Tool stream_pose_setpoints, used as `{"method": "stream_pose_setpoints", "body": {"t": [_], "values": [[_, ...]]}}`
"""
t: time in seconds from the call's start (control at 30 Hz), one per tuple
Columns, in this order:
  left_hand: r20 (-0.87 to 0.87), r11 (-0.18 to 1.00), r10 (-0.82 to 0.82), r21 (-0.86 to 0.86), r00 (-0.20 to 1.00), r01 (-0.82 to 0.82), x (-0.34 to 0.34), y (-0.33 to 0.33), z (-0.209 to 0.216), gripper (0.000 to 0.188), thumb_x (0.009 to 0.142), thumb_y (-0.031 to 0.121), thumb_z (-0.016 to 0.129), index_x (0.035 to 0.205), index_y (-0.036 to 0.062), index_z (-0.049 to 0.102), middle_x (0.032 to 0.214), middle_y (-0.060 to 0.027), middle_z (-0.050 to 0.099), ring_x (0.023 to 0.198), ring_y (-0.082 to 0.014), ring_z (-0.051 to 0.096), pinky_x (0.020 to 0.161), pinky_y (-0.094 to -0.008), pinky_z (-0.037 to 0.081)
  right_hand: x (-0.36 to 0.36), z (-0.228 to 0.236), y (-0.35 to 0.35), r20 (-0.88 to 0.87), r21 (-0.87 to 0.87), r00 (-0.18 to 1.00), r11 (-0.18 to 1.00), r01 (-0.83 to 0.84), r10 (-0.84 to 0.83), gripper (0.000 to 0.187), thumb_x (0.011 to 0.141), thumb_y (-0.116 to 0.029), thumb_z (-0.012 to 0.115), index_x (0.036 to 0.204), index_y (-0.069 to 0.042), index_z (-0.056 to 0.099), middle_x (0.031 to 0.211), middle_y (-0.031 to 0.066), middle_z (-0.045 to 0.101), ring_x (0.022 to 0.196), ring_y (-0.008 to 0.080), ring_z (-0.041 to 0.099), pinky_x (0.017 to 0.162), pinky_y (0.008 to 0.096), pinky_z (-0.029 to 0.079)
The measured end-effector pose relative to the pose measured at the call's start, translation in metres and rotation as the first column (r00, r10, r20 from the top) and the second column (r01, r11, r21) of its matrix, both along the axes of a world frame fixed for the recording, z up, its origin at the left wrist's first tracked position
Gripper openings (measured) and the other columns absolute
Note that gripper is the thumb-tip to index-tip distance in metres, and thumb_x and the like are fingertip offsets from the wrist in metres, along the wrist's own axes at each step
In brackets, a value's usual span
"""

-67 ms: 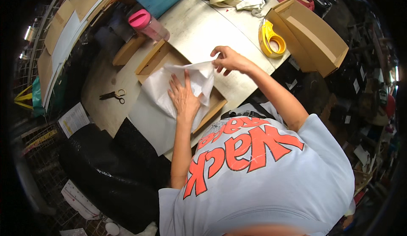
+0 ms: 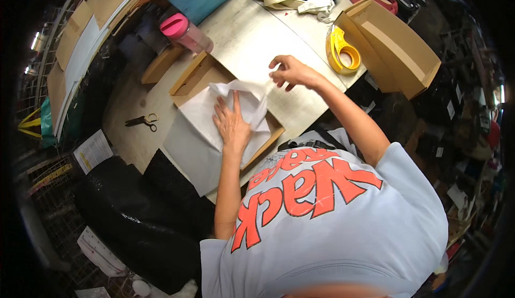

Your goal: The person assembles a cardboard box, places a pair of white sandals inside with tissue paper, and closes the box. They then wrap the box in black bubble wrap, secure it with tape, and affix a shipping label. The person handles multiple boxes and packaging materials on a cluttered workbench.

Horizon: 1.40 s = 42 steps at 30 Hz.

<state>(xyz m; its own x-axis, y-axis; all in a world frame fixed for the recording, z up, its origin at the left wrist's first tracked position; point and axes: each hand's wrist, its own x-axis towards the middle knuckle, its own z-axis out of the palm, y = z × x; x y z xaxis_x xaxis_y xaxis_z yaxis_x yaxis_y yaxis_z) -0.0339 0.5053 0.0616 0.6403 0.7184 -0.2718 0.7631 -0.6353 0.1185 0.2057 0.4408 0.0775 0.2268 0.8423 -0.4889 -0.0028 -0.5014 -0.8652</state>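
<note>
Left hand [image 2: 232,126] lies flat, fingers spread, palm down on the white tissue paper [image 2: 214,113] that lines the shallow cardboard box [image 2: 199,75] on the table [image 2: 252,41]; it presses rather than grips, and nothing is closed inside it. Compared with the picture a moment earlier, this hand sits in much the same spot on the sheet, so the pinning has not let up.

Further right, the change shows. Right hand [image 2: 289,73] pinches the upper right corner of the same paper between fingertips and thumb, and that corner now appears drawn out a little further from the box and lifted off the table, where just before it lay closer in over the box. The sheet looks pulled taut between the two hands, with a crumpled ridge standing just above the left fingertips. My reading is that the paper is being opened or smoothed across the box, with one side held down and the other tugged away.

Around them, from the left edge inward: a pair of scissors [image 2: 142,121] lies on the table well apart from the box, with black material heaped below it. A pink-lidded bottle [image 2: 185,32] rests just beyond the box's far corner. To the right of the lifted corner sits a yellow tape dispenser [image 2: 340,51], and touching or just beside it a second, open cardboard box [image 2: 394,46] at the table's edge. Sandals and straps lie along the far side.
</note>
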Motion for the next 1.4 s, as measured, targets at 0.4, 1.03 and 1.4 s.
{"method": "stream_pose_setpoints", "body": {"t": [0.4,1.03,1.4], "values": [[0.184,0.977,0.209,-0.073,0.960,-0.199,0.012,-0.025,-0.029,0.069,0.082,0.030,0.069,0.137,-0.0018,0.041,0.129,-0.0267,0.048,0.122,-0.0383,0.045,0.099,-0.0468,0.038,0.192,-0.062,0.103,0.989,0.151,0.004,0.987,-0.059,-0.151,0.023,0.082,-0.015,0.057,0.103,-0.005,0.060,0.107,0.0160,0.061,0.100,0.0303,0.058,0.081,0.0491,0.044],[0.422,0.658,0.646,-0.730,0.636,-0.184,0.082,-0.080,-0.016,0.076,0.090,0.032,0.060,0.142,-0.0089,0.024,0.116,-0.0308,0.053,0.088,-0.0328,0.059,0.081,-0.0385,0.048,0.082,-0.046,0.010,0.809,0.124,0.585,0.990,-0.063,-0.064,0.036,0.083,-0.023,0.057,0.106,0.005,0.060,0.090,0.0264,0.063,0.086,0.0416,0.062,0.078,0.0478,0.049],[0.531,0.607,0.778,-0.773,0.336,-0.183,-0.020,-0.116,0.064,0.032,0.097,0.014,0.054,0.121,-0.0071,0.056,0.108,-0.0139,0.063,0.098,-0.0186,0.062,0.085,-0.0292,0.050,0.038,-0.042,-0.015,0.927,-0.065,0.362,0.993,-0.102,0.098,0.081,0.071,-0.038,0.071,0.137,-0.004,0.038,0.111,0.0198,0.060,0.104,0.0327,0.056,0.094,0.0593,0.033]]}}
